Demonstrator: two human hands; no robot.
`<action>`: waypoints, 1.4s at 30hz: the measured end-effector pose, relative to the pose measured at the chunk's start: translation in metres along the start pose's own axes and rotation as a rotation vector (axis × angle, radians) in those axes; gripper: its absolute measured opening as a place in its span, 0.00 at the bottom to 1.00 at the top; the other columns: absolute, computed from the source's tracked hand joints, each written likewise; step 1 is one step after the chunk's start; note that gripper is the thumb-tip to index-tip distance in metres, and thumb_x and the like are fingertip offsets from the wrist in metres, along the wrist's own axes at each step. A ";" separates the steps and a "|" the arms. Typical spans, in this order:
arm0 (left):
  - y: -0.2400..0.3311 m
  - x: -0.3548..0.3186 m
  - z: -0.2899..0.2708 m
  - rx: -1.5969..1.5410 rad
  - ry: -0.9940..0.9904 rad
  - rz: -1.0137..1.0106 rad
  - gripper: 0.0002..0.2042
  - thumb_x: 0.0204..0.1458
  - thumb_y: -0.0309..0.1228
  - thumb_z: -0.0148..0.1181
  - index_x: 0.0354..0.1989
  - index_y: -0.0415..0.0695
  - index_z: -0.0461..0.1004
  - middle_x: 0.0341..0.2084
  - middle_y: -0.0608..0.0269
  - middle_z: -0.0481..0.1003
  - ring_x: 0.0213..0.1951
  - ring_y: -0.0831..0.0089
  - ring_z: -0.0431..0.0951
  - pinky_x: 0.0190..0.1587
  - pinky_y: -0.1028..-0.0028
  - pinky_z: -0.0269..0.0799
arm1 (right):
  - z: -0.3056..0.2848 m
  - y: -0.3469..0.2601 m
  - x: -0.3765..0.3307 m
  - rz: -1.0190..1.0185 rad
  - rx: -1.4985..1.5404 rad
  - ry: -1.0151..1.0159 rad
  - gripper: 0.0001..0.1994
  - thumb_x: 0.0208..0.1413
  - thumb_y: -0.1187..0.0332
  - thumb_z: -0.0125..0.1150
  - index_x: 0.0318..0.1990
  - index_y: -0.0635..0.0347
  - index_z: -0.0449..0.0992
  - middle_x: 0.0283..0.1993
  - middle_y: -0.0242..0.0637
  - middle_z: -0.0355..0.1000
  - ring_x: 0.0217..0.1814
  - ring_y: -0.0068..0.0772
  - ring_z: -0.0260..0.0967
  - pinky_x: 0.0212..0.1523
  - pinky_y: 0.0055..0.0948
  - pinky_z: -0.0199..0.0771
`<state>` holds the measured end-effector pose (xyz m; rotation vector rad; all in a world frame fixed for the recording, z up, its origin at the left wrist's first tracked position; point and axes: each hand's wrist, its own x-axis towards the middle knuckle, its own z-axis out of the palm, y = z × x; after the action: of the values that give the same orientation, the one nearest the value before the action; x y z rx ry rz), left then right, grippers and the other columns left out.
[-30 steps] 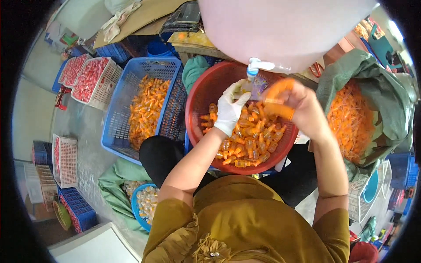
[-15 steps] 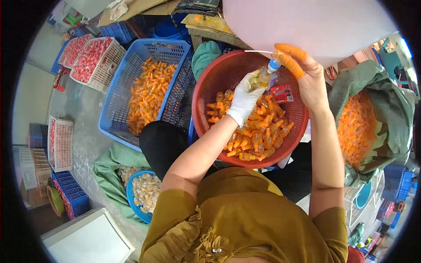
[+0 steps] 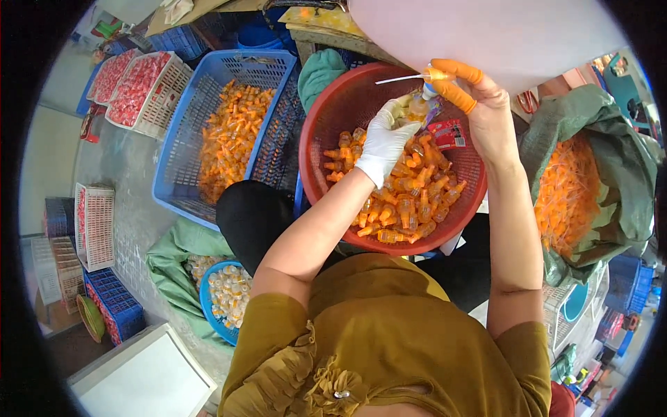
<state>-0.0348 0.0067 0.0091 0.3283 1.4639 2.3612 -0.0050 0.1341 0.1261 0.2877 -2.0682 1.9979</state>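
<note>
My left hand (image 3: 386, 144), in a white glove, is closed around a small clear bottle (image 3: 418, 108) above the red basin (image 3: 317, 111). Beside it, my right hand (image 3: 486, 101) wears orange finger covers and pinches an orange cap (image 3: 435, 74) with a thin white tube (image 3: 399, 80) pointing left. A blue-and-white piece (image 3: 429, 91) sits between the cap and the bottle; whether it belongs to the bottle I cannot tell. Below both hands, the basin holds many small orange-capped bottles (image 3: 410, 208) and a red packet (image 3: 447, 134).
To the left stands a blue crate (image 3: 169, 170) of orange-capped bottles. A blue bowl (image 3: 207, 306) of white-and-clear pieces sits lower left. On the right, a green sack (image 3: 629, 167) holds orange caps with tubes (image 3: 566, 194). A pale rounded surface (image 3: 486, 35) overhangs the far side.
The tube's left end has tipped downward as the right hand turned slightly. Both hands stay close together over the basin, and the whole view has shifted a little.
</note>
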 end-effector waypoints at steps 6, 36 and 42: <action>-0.001 0.003 0.005 0.001 0.026 0.032 0.18 0.50 0.18 0.57 0.51 0.38 0.68 0.40 0.66 0.74 0.40 0.80 0.73 0.46 0.79 0.70 | 0.006 -0.024 -0.007 -0.078 -0.101 0.051 0.13 0.52 0.79 0.59 0.46 0.64 0.75 0.46 0.34 0.74 0.47 0.24 0.70 0.49 0.23 0.70; 0.042 -0.082 -0.018 -0.705 -0.738 -0.671 0.18 0.59 0.38 0.49 0.49 0.36 0.71 0.40 0.55 0.76 0.36 0.72 0.78 0.27 0.79 0.74 | -0.028 -0.075 -0.103 -0.377 -0.919 -0.400 0.11 0.43 0.77 0.62 0.38 0.64 0.75 0.40 0.39 0.71 0.45 0.40 0.68 0.47 0.35 0.68; 0.065 -0.094 -0.006 -0.484 -0.304 -0.732 0.19 0.59 0.40 0.49 0.47 0.35 0.71 0.34 0.52 0.77 0.21 0.76 0.72 0.19 0.80 0.67 | -0.035 -0.083 -0.105 -0.244 -0.762 -0.192 0.13 0.42 0.76 0.62 0.39 0.64 0.76 0.40 0.39 0.71 0.45 0.42 0.68 0.46 0.37 0.68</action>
<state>0.0381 -0.0631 0.0635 0.0077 0.6689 1.8630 0.1224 0.1625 0.1728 0.5469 -2.5755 0.9728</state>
